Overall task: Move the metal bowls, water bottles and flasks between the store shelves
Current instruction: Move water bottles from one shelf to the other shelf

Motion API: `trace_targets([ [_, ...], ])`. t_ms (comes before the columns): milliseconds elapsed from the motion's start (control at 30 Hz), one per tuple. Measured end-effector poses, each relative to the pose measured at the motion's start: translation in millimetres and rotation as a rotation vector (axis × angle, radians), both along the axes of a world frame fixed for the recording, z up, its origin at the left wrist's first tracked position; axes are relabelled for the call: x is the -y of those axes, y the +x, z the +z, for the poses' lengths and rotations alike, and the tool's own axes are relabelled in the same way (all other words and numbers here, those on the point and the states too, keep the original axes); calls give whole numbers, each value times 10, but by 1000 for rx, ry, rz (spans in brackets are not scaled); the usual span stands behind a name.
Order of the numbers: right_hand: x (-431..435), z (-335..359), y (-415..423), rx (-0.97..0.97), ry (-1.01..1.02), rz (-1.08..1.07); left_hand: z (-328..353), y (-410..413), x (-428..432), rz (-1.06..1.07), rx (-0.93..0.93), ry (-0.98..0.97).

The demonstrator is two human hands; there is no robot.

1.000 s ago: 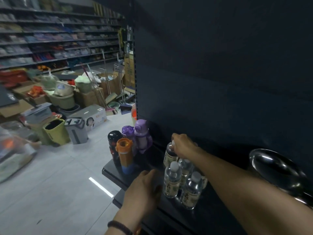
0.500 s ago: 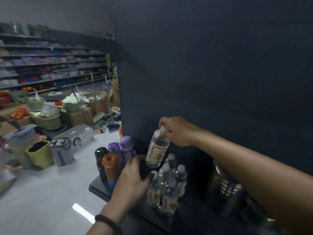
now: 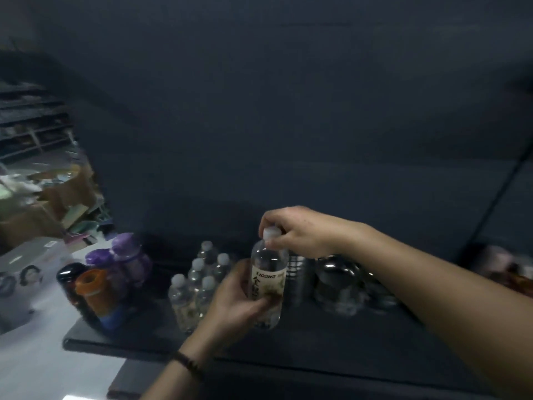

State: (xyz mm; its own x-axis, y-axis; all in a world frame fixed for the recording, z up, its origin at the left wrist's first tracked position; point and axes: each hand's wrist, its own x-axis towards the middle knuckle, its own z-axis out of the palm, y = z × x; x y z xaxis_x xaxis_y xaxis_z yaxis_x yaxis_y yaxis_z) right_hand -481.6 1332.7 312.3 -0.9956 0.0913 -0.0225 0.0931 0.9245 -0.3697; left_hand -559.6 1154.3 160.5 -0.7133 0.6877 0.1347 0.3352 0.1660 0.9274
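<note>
A clear water bottle (image 3: 268, 267) with a white cap and pale label is held upright above the dark shelf (image 3: 317, 339). My right hand (image 3: 300, 235) pinches its cap from above. My left hand (image 3: 236, 298) grips its lower body from the left. Several more water bottles (image 3: 199, 284) stand grouped on the shelf just left of it. Flasks stand at the shelf's left end: an orange-lidded one (image 3: 93, 290), a black one (image 3: 69, 281) and two purple ones (image 3: 121, 255). Stacked metal bowls (image 3: 337, 281) sit behind my right forearm.
A dark back panel (image 3: 288, 125) rises behind the shelf. A lower shelf edge (image 3: 135, 379) juts out below. To the left lie a light floor (image 3: 34, 356), cardboard boxes (image 3: 43, 203) and a printed carton (image 3: 26, 272). Another item sits blurred at the far right (image 3: 507, 267).
The bottle has been lifted from the group and carried right. My left hand left the shelf and took hold of its lower body. The view swung right, away from the aisle.
</note>
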Motion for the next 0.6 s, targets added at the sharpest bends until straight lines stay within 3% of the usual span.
trace_targets([
  [233,-733,-214,1344,-30,-107,-299,-26,1082,-845,-136,-2,-41],
  [600,-1933,-313,4151,-108,-162,-661,64,3591,-2352,-337,-33,-92],
])
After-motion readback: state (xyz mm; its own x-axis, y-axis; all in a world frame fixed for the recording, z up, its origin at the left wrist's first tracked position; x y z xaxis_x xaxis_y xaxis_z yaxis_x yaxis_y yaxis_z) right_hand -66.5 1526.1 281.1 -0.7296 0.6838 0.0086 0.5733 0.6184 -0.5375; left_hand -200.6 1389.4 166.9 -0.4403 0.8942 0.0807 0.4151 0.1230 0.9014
